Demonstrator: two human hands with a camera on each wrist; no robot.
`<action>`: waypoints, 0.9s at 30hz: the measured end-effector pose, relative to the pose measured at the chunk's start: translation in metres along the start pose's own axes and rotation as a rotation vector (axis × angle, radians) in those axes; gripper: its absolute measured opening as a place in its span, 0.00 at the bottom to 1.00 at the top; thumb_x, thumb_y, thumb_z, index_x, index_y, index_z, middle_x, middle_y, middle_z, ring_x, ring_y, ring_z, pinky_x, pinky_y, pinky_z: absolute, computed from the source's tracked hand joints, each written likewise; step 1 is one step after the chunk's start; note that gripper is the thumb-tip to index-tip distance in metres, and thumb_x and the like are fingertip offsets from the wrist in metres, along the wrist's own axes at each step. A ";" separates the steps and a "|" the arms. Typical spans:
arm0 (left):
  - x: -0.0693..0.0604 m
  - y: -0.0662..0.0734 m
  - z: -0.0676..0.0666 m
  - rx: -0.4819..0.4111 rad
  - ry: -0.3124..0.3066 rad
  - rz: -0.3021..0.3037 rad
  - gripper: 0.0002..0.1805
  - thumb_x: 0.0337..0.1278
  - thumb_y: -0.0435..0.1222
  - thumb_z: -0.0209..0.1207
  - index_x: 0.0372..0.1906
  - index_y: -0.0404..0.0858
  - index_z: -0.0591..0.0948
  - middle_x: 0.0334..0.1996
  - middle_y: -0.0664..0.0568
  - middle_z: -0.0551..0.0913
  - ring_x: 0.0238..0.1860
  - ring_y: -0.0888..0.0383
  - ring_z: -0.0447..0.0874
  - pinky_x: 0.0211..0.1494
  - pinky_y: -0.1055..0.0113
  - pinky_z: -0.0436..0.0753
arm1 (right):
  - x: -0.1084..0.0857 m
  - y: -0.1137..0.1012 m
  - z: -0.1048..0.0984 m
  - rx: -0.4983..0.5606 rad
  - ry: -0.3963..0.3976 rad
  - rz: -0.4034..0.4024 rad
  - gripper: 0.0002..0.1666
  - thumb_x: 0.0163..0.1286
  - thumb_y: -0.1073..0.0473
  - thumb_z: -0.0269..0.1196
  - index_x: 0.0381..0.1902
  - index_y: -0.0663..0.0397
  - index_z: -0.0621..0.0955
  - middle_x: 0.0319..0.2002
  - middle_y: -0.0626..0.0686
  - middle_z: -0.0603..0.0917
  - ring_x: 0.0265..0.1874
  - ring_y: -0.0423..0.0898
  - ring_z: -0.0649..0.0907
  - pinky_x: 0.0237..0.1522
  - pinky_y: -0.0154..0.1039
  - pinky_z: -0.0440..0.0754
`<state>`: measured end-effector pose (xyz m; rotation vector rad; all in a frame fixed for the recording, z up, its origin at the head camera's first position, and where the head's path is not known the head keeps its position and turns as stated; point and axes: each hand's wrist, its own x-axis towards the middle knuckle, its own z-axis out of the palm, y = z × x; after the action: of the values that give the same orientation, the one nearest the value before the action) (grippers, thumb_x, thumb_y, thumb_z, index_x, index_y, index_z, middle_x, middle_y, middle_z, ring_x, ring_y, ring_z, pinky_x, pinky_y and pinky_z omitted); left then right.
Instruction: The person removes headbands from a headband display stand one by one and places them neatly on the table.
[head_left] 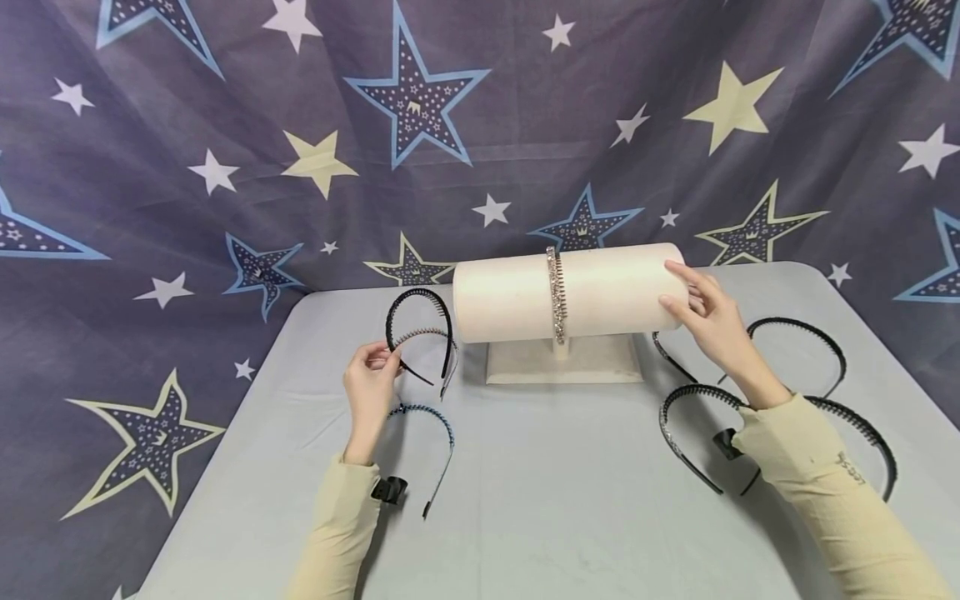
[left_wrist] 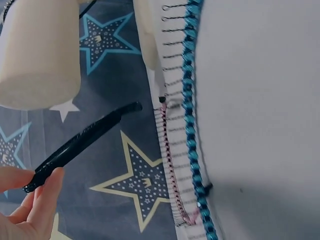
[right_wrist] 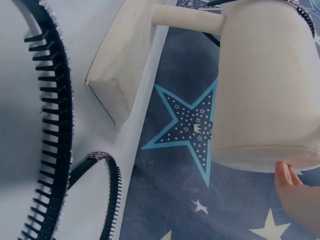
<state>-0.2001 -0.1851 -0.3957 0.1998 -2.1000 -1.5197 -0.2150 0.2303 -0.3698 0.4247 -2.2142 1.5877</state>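
Between thumb and fingers, my left hand (head_left: 371,375) pinches one end of a black toothed headband (head_left: 417,291), held upright left of a cream cylindrical display roll (head_left: 502,300). In the left wrist view the headband (left_wrist: 82,142) appears edge-on, slanting up from the fingertips. My right hand (head_left: 712,321) touches the roll's right end with fairly straight fingers and thumb. The right wrist view shows those fingertips (right_wrist: 281,172) at the rim of the roll's end face. A rhinestone headband (head_left: 557,296) sits around the roll's middle, its teeth showing on the right.
A blue beaded headband (head_left: 452,437) lies front left, with a thin pinkish headband (left_wrist: 170,165) behind it. Several dark headbands, including one with a sparkly edge (head_left: 663,417), lie beneath the right arm. The roll's flat base (head_left: 517,367) rests near the star-patterned curtain (head_left: 247,183).
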 end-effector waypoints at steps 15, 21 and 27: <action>-0.001 -0.013 -0.025 -0.001 -0.144 -0.175 0.14 0.50 0.25 0.55 0.42 0.20 0.74 0.27 0.43 0.76 0.16 0.72 0.75 0.24 0.78 0.83 | -0.001 0.000 0.000 -0.003 0.005 -0.008 0.28 0.62 0.67 0.56 0.61 0.56 0.67 0.42 0.47 0.64 0.42 0.28 0.74 0.37 0.16 0.76; -0.003 -0.017 -0.034 -0.034 -0.196 -0.249 0.15 0.50 0.23 0.54 0.43 0.17 0.71 0.24 0.48 0.75 0.17 0.68 0.77 0.28 0.70 0.85 | -0.001 0.000 0.001 0.010 0.000 -0.007 0.28 0.62 0.67 0.56 0.61 0.56 0.67 0.42 0.48 0.64 0.43 0.29 0.74 0.38 0.16 0.76; -0.008 -0.021 -0.041 -0.088 -0.227 -0.296 0.15 0.49 0.22 0.53 0.43 0.15 0.70 0.22 0.50 0.76 0.18 0.62 0.79 0.28 0.70 0.85 | -0.001 -0.001 0.000 -0.003 -0.001 0.003 0.29 0.62 0.67 0.56 0.62 0.55 0.66 0.42 0.48 0.64 0.42 0.28 0.74 0.37 0.16 0.76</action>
<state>-0.1769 -0.2233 -0.4080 0.3320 -2.2488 -1.8817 -0.2141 0.2298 -0.3697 0.4212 -2.2183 1.5862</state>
